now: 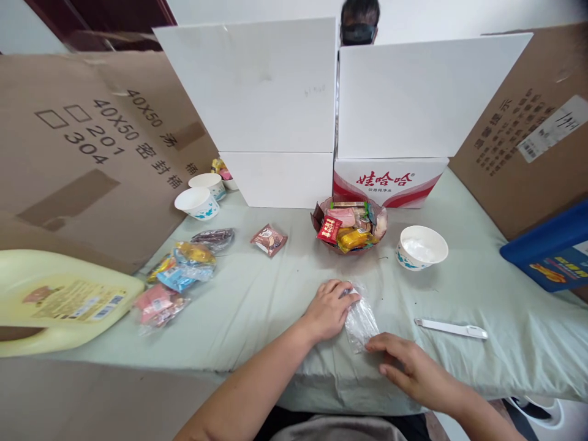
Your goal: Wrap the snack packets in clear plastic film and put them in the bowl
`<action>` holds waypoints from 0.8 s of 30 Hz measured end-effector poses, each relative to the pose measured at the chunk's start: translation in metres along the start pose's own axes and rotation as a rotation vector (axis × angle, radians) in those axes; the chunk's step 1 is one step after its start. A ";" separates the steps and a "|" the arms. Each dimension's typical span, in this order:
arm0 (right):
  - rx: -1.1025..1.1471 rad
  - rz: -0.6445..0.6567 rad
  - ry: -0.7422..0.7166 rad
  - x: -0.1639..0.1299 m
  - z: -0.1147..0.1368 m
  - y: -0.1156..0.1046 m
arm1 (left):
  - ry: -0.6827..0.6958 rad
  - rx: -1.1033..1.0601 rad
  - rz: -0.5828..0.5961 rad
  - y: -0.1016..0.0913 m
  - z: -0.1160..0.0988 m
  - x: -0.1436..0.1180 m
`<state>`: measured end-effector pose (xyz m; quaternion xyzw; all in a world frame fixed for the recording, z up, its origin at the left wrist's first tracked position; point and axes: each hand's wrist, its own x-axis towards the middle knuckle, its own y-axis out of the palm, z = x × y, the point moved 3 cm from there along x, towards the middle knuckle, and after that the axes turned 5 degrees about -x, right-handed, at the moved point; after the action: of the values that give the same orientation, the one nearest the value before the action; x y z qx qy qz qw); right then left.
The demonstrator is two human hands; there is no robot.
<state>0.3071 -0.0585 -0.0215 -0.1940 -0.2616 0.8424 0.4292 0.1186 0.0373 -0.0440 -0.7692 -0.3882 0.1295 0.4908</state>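
A small clear plastic bag (361, 320) lies flat on the pale green cloth near the table's front edge. My left hand (328, 309) rests on the bag's upper left corner, fingers curled over it. My right hand (404, 364) lies palm down with its fingertips touching the bag's lower edge. Just behind the bag stands a brown bowl (349, 225) heaped with wrapped snacks. A white paper bowl (421, 247) with blue print stands to its right.
A white pen-like tool (452, 329) lies right of my hands. Filled snack bags (181, 275) and a brown packet (269, 239) lie at left, by a yellow jug (59, 300). Two paper bowls (202, 196), white boxes, cardboard walls and a blue box (551, 251) ring the table. A person's head shows behind the boxes.
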 end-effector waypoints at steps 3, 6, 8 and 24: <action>-0.262 -0.133 -0.055 -0.013 -0.002 0.010 | 0.004 0.016 0.001 0.001 0.000 0.000; -0.605 -0.372 -0.055 -0.016 -0.003 0.014 | 0.010 0.022 0.001 0.002 -0.001 0.001; -0.788 -0.497 -0.060 -0.013 -0.001 0.014 | 0.015 0.019 0.004 0.001 -0.001 0.001; -0.737 -0.356 -0.215 -0.003 0.007 0.015 | 0.021 0.029 0.030 0.001 -0.003 -0.001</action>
<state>0.2955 -0.0705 -0.0252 -0.1972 -0.6180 0.6206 0.4405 0.1199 0.0338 -0.0431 -0.7691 -0.3693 0.1344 0.5041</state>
